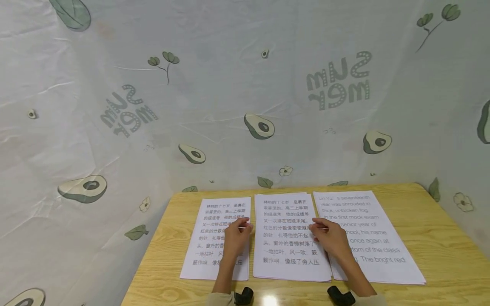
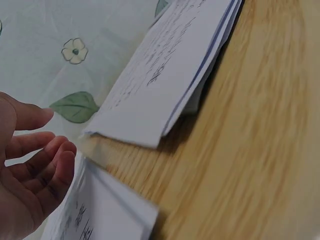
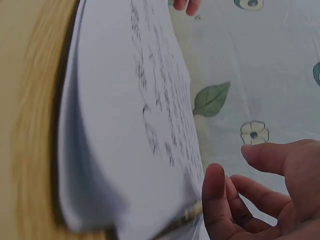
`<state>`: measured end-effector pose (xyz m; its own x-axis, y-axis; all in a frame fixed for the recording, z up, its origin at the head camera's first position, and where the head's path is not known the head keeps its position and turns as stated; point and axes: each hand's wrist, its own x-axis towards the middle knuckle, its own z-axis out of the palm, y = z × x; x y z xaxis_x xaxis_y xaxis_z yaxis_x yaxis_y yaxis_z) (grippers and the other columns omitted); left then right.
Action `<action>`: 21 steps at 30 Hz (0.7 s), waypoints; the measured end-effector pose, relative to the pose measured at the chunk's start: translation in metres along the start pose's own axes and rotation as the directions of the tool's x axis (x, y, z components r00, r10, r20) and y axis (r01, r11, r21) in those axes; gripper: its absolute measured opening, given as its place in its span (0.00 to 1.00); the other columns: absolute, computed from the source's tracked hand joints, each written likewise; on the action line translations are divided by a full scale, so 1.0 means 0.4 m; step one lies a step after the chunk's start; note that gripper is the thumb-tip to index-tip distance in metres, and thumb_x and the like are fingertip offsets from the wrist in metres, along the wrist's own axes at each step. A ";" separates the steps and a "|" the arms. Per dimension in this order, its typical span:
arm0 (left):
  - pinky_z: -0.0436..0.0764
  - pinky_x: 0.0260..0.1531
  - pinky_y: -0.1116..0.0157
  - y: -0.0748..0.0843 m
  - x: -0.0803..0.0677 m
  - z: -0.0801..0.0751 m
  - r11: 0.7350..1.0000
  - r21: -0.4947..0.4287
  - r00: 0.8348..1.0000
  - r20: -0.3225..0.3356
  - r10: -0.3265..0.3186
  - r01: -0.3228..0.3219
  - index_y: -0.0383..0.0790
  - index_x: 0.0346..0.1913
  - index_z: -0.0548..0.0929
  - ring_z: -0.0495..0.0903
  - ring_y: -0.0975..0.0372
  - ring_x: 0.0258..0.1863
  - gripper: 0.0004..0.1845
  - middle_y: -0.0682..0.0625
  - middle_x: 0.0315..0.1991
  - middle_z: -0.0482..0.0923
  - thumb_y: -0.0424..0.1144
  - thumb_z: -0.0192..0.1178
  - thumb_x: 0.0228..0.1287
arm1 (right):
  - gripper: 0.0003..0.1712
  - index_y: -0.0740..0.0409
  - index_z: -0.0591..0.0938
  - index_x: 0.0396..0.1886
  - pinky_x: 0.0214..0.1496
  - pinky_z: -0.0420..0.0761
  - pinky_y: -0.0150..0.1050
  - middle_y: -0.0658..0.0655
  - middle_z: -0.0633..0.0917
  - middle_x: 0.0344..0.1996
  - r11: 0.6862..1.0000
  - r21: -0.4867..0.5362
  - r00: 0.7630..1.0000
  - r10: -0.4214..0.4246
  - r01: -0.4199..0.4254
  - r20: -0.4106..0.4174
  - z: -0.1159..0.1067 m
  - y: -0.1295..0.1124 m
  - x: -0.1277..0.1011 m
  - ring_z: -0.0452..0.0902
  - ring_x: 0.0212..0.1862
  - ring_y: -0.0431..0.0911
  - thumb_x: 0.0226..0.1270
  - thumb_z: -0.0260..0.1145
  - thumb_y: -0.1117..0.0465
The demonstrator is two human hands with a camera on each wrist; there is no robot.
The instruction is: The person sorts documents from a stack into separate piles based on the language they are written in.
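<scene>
Three stacks of printed paper lie side by side. My left hand (image 1: 235, 240) is over the right edge of the left stack (image 1: 193, 270), which has large Chinese print. Its thumb and fingers are loosely bent with nothing between them, as the left hand (image 2: 37, 175) in the left wrist view also shows. The middle stack (image 1: 283, 271), again in Chinese, has my right hand (image 1: 332, 239) at its right edge. That hand (image 3: 265, 192) is loosely curved too, thumb apart from the fingers, and covers part of the right stack (image 1: 390, 272), printed in English.
The stacks rest on a light wood table (image 1: 436, 221). Behind it hangs a pale cloth (image 1: 229, 93) with avocados, leaves and "summer" lettering in mirror image. Sheet edges of the middle stack (image 3: 90, 165) lie slightly uneven and lifted in the right wrist view.
</scene>
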<state>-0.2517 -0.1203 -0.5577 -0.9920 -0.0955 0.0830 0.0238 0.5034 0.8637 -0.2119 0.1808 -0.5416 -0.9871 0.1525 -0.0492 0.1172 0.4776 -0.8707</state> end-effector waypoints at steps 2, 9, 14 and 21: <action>0.82 0.36 0.71 0.005 0.002 0.013 1.000 0.004 1.000 -0.005 0.001 -0.001 0.36 0.58 0.90 0.85 0.64 0.38 0.17 0.50 0.41 0.90 0.38 0.70 0.70 | 0.27 0.68 0.82 0.68 0.36 0.82 0.31 0.66 0.89 0.51 1.000 -0.023 1.000 0.000 0.000 -0.011 -0.016 0.010 -0.003 0.88 0.34 0.42 0.77 0.69 0.56; 0.82 0.38 0.71 0.011 0.005 0.046 1.000 0.022 1.000 -0.014 0.005 -0.005 0.36 0.58 0.89 0.85 0.64 0.38 0.17 0.50 0.41 0.88 0.38 0.71 0.69 | 0.27 0.70 0.83 0.66 0.38 0.79 0.31 0.65 0.90 0.49 0.993 -0.121 1.000 -0.004 0.000 -0.028 -0.049 0.034 -0.007 0.87 0.37 0.41 0.77 0.68 0.55; 0.82 0.38 0.70 0.013 0.005 0.051 0.999 0.047 1.000 -0.015 -0.011 0.011 0.36 0.58 0.89 0.84 0.63 0.39 0.18 0.51 0.41 0.87 0.38 0.71 0.69 | 0.27 0.71 0.83 0.65 0.37 0.80 0.31 0.63 0.91 0.46 0.990 -0.141 1.000 -0.028 0.027 -0.005 -0.047 0.038 0.004 0.87 0.35 0.41 0.77 0.69 0.56; 0.81 0.36 0.72 0.004 0.001 0.060 0.997 0.073 1.000 0.008 0.017 -0.018 0.34 0.57 0.90 0.82 0.64 0.38 0.17 0.51 0.39 0.84 0.37 0.71 0.69 | 0.26 0.72 0.84 0.63 0.38 0.79 0.32 0.61 0.91 0.45 0.979 -0.201 0.999 -0.041 0.042 0.009 -0.039 0.049 0.006 0.87 0.42 0.46 0.74 0.70 0.57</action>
<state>-0.2550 -0.0988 -0.5683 -0.9924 -0.0799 0.0940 0.0324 0.5664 0.8235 -0.2102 0.2040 -0.5511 -0.9920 0.1248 -0.0184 0.0956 0.6479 -0.7557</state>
